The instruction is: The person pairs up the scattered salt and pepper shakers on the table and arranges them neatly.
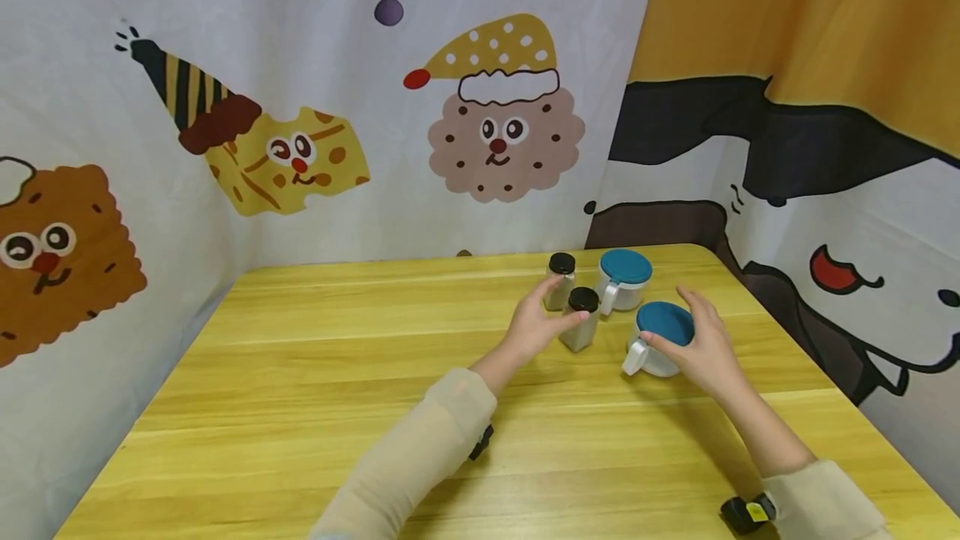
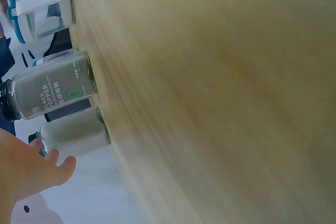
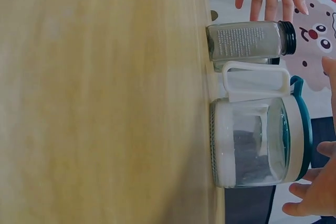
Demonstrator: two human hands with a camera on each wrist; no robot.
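Two glass seasoning jars with blue lids and white handles stand on the table, a front jar (image 1: 666, 323) and a rear jar (image 1: 626, 267). To their left are two upright, black-capped pepper bottles, the front bottle (image 1: 581, 332) and the rear bottle (image 1: 561, 263). My left hand (image 1: 531, 330) is beside the bottles, thumb and fingers spread, holding nothing. Spread over the front jar is my right hand (image 1: 707, 350), its thumb at the near side of the lid and its fingers beyond it. In the right wrist view those fingertips (image 3: 296, 208) are loosely extended by the lid.
The wooden table (image 1: 337, 357) runs wide to the left of the bottles and jars. Behind it hangs a curtain (image 1: 315, 40) printed with cartoon food faces, and it continues along both sides. Black straps with cameras are on both wrists.
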